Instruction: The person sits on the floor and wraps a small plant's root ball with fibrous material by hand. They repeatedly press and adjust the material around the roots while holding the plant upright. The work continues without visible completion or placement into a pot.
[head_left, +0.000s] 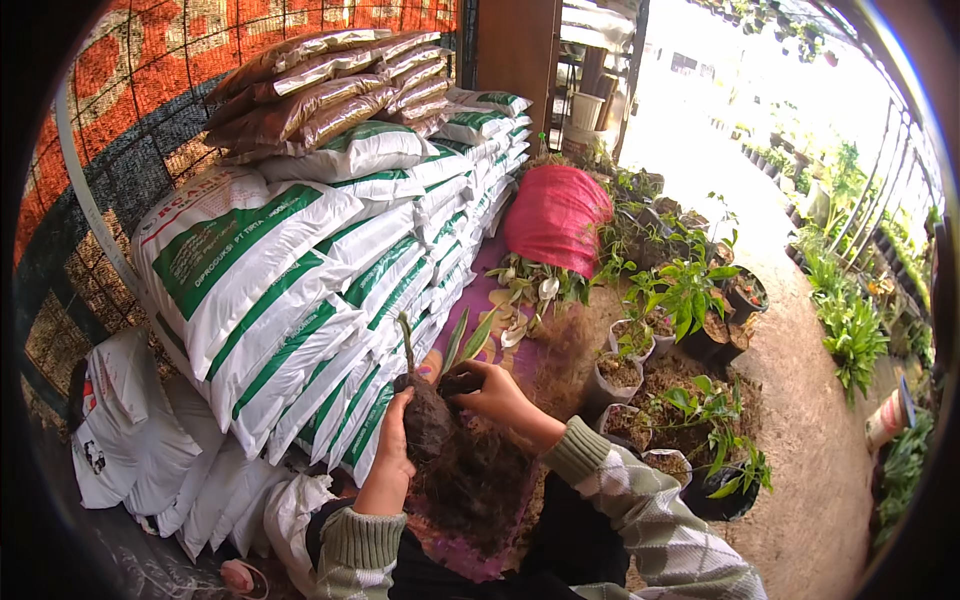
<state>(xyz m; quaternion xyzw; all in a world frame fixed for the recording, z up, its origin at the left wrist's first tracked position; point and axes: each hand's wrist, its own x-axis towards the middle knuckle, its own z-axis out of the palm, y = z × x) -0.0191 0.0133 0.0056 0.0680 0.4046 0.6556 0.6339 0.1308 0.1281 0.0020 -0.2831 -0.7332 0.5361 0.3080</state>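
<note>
A dark soil-covered root ball (426, 426) is cupped on its left side by my left hand (394, 450), thumb near its top. Thin roots hang from its underside. Several upright, pointed leaves, possibly a snake plant (478, 336), rise above it. My right hand (491, 391) pinches dark, soil-covered matter at the base of the right-hand leaves; its fingertips are partly hidden. Whether that part is still joined to the root ball cannot be seen. Below both hands, loose dark soil (480, 480) lies on a purple patterned mat (457, 551).
White-and-green sacks (360, 262) are stacked at left, topped by brown-gold bags (315, 105). Ahead, a red mesh sack (559, 217) lies with leafy plants at its mouth. Potted seedlings (622, 371) stand close at right, beside a concrete path (810, 442). White bags (131, 435) slump at lower left.
</note>
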